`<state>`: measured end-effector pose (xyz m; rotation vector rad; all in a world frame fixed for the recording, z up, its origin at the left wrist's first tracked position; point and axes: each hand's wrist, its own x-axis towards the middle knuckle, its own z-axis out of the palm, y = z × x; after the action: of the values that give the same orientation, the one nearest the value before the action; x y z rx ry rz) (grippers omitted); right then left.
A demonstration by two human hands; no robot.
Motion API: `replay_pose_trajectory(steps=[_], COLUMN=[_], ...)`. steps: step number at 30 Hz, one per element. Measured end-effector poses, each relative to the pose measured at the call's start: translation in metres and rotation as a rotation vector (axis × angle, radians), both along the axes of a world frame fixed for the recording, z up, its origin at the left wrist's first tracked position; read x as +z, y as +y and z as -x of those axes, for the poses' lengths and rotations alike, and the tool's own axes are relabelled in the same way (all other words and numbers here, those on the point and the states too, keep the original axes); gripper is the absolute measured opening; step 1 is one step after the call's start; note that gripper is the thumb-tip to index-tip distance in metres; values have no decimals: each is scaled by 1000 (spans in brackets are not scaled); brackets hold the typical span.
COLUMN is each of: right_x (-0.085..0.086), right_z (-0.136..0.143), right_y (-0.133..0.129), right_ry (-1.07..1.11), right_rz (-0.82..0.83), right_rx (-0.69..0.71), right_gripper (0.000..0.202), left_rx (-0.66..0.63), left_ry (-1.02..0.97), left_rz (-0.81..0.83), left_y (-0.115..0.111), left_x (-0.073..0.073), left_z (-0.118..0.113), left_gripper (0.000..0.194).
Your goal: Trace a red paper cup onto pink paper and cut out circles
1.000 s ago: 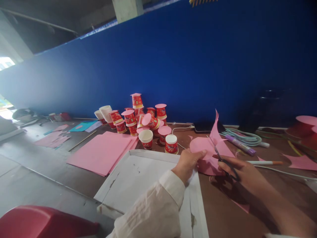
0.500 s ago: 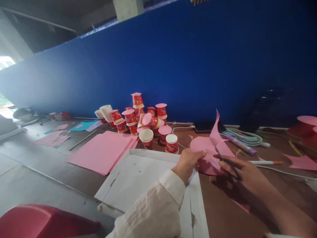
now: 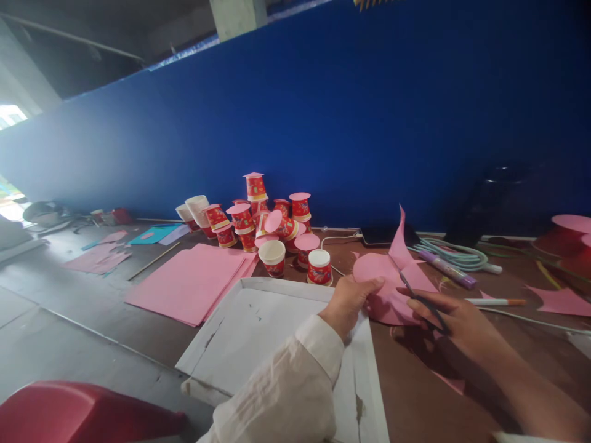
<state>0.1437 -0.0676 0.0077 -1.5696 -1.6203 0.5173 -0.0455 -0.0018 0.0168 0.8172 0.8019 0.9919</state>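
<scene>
My left hand [image 3: 348, 303] pinches the left edge of a piece of pink paper [image 3: 376, 271] between thumb and fingers, above the right rim of a white box lid. The paper has a rounded outline, and a cut strip of it sticks up. My right hand [image 3: 450, 320] is closed around dark-handled scissors [image 3: 431, 312]. Their blades lie in the paper at the foot of the raised strip. Red patterned paper cups [image 3: 319, 269] stand just beyond my left hand, one of them upside down and another paper cup [image 3: 272, 257] upright.
The white box lid [image 3: 272, 314] lies under my left forearm. Left of it are pink sheets [image 3: 180, 283]. Stacked cups [image 3: 253, 184] with pink discs stand at the blue partition [image 3: 323, 123]. A coiled cable [image 3: 457, 255], purple glue stick [image 3: 447, 269] and pen [image 3: 496, 302] lie to the right.
Almost nothing differs. The raised strip of pink paper has tipped slightly to the left, and both hands keep their places and grips.
</scene>
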Motion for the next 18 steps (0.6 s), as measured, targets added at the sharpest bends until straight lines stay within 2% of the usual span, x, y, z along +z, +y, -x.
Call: replay_pose_trajectory(steps=[8,14,18], right_x=[-7,-2,-5], right_z=[-18,-13,-12], right_y=[10,5,3], right_ry=[9,3,3], right_rz=[102,93,22], right_rx=[36,32,42], right_gripper=[51,53,56], left_rx=[-5,-5,11], left_ry=[9,-9,22], left_rz=[11,19,8], left_y=[0,-1,-1], left_x=[4,3,5], left_z=[0,1,2], left_gripper=[35,36,36])
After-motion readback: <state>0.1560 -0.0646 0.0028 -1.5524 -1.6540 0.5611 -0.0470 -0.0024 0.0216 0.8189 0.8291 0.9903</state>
